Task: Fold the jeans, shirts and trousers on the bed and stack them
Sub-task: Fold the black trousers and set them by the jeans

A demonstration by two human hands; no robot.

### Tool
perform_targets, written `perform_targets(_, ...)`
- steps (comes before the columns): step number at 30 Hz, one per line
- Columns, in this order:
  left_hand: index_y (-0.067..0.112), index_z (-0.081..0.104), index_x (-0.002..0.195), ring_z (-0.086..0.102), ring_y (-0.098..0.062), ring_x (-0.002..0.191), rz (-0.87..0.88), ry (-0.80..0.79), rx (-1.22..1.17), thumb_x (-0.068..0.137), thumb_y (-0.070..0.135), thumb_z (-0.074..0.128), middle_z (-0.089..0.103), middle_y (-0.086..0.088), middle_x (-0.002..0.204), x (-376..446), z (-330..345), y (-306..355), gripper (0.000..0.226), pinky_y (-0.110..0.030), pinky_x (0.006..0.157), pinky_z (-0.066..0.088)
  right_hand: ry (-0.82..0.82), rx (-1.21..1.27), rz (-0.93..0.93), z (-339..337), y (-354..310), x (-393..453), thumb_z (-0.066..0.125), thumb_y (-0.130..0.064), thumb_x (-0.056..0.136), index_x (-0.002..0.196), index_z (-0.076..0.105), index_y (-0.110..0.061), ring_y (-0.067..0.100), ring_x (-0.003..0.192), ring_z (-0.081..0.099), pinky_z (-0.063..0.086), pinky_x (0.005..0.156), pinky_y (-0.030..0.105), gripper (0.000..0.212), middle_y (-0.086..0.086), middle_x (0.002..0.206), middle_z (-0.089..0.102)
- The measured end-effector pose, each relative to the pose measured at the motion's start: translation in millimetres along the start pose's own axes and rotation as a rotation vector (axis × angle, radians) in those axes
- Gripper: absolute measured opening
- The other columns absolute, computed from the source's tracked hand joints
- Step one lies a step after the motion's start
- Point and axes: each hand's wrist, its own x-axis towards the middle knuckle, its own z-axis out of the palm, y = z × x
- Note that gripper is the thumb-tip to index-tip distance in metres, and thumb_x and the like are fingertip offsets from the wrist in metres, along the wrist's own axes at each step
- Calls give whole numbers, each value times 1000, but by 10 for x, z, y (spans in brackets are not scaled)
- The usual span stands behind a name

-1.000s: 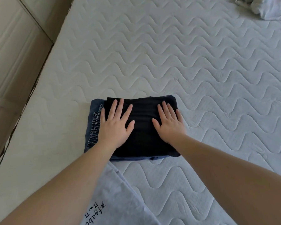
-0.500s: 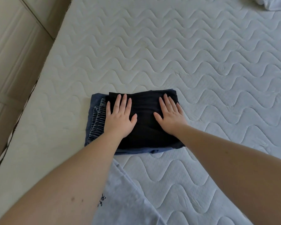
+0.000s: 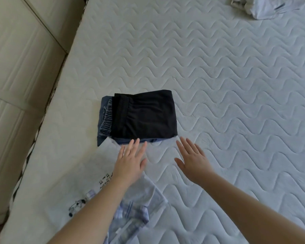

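Observation:
A folded black garment lies on top of folded blue jeans as a small stack on the quilted white mattress. My left hand hovers just in front of the stack, fingers spread, above a loose white printed shirt. To its right, my right hand is flat and open over bare mattress, near the stack's front right corner. Neither hand holds anything.
A crumpled pale garment lies at the far right top of the bed. A light checked cloth sits under my left forearm. The bed's left edge runs along a beige panelled wall.
Both hands have lifted off the black garment and pulled back toward me. The stack stays in place.

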Motion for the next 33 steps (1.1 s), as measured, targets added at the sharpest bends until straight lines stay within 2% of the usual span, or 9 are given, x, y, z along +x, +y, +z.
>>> perform_targets(4,36,-6,155,-2,-17,151,-67,-47,-92,101,53,15,2,1,165,-607,-613,348,61,-47,120,5,22,-14,19,-428,-87,-669,12,-56,102,157,-1,-23,20,152,-8,-10,117,37,66,-1,166,-7)
perform_targets(7,38,-2,154,-3,-16,151,-90,-46,-153,96,59,6,3,2,165,-1128,-1160,681,62,-49,119,5,87,-7,-11,-861,-196,-1218,11,-56,102,157,3,-24,22,152,-1,-3,121,41,65,0,166,1)
perform_targets(11,37,-3,155,-4,-19,151,-65,22,-43,91,64,-2,2,1,165,-1862,-1833,1090,69,-52,119,3,147,-6,-38,-1412,-264,-2041,12,-56,102,157,6,-25,23,152,2,-2,123,41,64,1,165,6)
perform_targets(16,39,-10,153,-7,-17,151,8,132,0,89,65,-5,-2,2,165,-2620,-2409,1508,70,-54,119,-1,232,-12,-59,-1816,-284,-2910,11,-57,101,157,9,-28,19,152,0,-10,119,35,63,-2,165,7)
perform_targets(20,39,-5,154,-14,-15,150,0,150,-6,91,67,4,-8,5,164,-3054,-2647,1636,69,-50,119,-10,262,-55,-85,-1940,-239,-3312,10,-58,100,157,11,-29,18,152,-1,-10,119,34,64,-3,165,7)
perform_targets(23,40,-8,153,-21,-14,148,7,151,22,90,68,0,-13,7,163,-3361,-2694,1640,70,-50,118,-13,266,-64,-114,-1984,-302,-3500,5,-60,97,157,14,-29,19,152,1,-10,119,34,68,-2,165,8)
perform_targets(26,40,-2,155,-14,-15,150,-72,222,24,92,65,0,-4,6,165,-3639,-2738,1554,68,-47,117,-14,271,-69,-166,-2018,-464,-3638,1,-62,94,157,16,-29,20,152,1,-11,118,34,72,-2,165,10)
perform_targets(30,38,13,155,2,-18,151,-135,279,12,96,65,6,11,4,164,-3898,-2781,1419,65,-48,116,-4,297,-74,-175,-2054,-748,-3739,1,-62,95,157,11,-32,18,152,-2,-13,118,34,70,-5,165,5)
perform_targets(33,42,2,154,-8,-15,151,-131,297,-5,92,68,-2,1,6,165,-4039,-2728,1299,67,-46,116,-13,334,-71,-150,-2072,-937,-3864,0,-62,94,157,12,-31,18,152,-1,-12,119,34,71,-4,165,6)
